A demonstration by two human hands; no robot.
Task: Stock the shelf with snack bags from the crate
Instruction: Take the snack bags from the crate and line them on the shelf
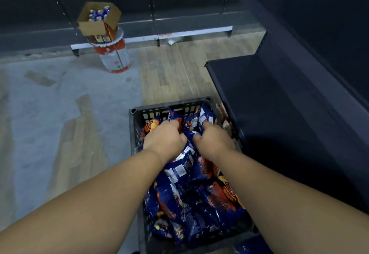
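Floor-level crate (137, 125): both hands' fingers (172, 124) curl, gripping snack bags (191, 133) beneath.

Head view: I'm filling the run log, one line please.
phase: picking | left hand: grips snack bags | right hand: grips bags | crate: full | shelf: bare

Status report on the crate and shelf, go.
Both hands in the crate: left hand and right hand each have a grip on snack bags. Shelf beside crate bare, nothing blocking.
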